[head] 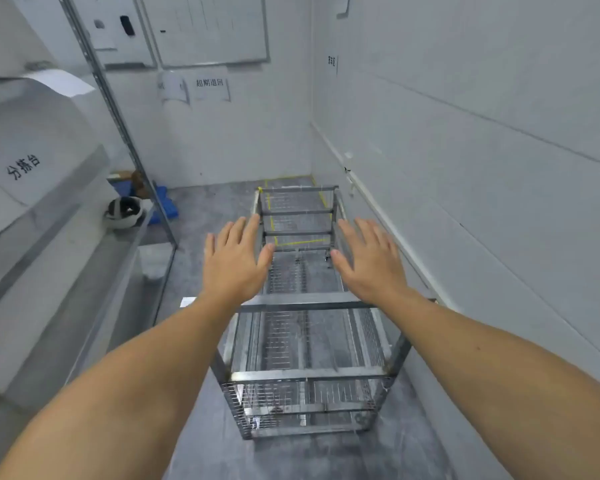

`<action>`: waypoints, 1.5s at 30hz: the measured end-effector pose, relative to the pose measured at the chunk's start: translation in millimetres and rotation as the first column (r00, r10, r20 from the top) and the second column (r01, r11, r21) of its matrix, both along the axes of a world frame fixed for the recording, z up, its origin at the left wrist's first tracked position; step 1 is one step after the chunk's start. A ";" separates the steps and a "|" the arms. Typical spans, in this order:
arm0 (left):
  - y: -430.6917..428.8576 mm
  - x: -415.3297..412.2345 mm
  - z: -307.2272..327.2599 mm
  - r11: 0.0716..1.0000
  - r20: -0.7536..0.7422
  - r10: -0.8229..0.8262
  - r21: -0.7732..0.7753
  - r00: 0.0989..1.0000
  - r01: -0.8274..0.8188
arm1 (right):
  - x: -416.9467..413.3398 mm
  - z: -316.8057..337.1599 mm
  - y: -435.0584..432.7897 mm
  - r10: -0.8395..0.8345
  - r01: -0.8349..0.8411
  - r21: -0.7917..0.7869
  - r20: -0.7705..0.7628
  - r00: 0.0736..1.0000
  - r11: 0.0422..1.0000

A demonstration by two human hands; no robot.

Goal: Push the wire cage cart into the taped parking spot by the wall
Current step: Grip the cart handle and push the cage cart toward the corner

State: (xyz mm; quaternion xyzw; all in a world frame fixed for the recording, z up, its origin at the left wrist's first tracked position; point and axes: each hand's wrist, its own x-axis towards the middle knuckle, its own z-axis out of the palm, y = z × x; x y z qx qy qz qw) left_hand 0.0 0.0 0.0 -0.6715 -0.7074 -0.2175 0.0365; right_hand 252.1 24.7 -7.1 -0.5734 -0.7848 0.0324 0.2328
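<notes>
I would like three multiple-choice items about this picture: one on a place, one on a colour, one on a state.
1. The cart stands along which wall?
A right
B left
C none

2. The floor tape is
A red
B yellow
C blue

3. The hands are
A gripping the cart
B open, fingers spread
C in fists

Key: 1 A, the right wall runs beside the cart. 2 B, yellow lines show through the cage. 3 B, the left hand and right hand are flat and spread, holding nothing.

Flat, cool, even light fills the room, with only faint shadows on the floor (215, 209). The wide lens bends the right wall (482, 140) and shelf post (118, 109). Everything looks slightly soft, edges most.
</notes>
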 end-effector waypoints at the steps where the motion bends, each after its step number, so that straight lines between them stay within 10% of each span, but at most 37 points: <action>1: -2.2 -0.2 -4.5 1.000 0.001 0.007 -0.025 1.000 -0.007 | 1.7 -5.5 -2.7 -0.010 0.010 -0.033 0.002 1.000 0.999; 17: -7.1 -22.8 -94.3 0.977 -0.040 -0.067 -0.206 0.997 0.057 | 16.2 -102.6 -10.1 -0.067 0.101 -0.121 0.253 0.965 0.988; 45: 48.1 -8.0 -108.6 0.988 -0.170 -0.117 -0.116 0.978 0.098 | 36.7 -101.2 59.9 -0.034 0.054 -0.084 0.217 0.976 0.995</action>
